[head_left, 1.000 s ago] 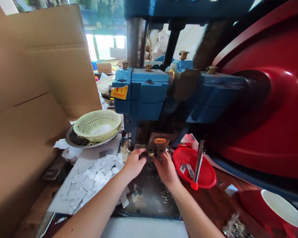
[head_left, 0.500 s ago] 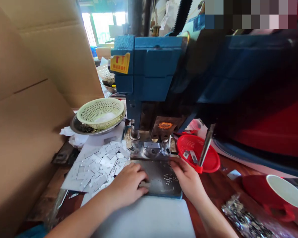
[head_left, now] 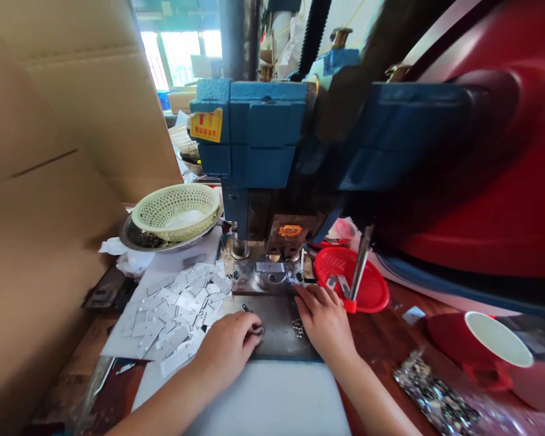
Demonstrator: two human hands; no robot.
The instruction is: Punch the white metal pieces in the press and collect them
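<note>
The right hand (head_left: pixel 327 318) had come inward since half a second earlier, when it lay along the right edge of the dark bed plate (head_left: pixel 277 345); now it reached over that edge, close beside the scattered small bits (head_left: pixel 298 327). Its fingers stretched forward, near one another, with the tips at the front right of the metal die (head_left: pixel 249 281); whether they pinched anything could not be told.

The left hand (head_left: pixel 229 342) kept nearly the same place at the near left of the bed plate. Its fingers curled about a small dark piece (head_left: pixel 257 330), but how firmly, or whether they gripped it at all, was unclear.

A second before, both hands had been up under the blue press (head_left: pixel 263 133), hiding the die. Now, as in the frame between, a flat metal piece (head_left: pixel 270 267) lay in plain sight on the die, below the press head, well apart from the left hand.

To the left, the loose heap of flat plates (head_left: pixel 181 309) lay as before on its pale board. To the right, pale metal pieces sat in the red basket (head_left: pixel 376 290), also as earlier.
</note>
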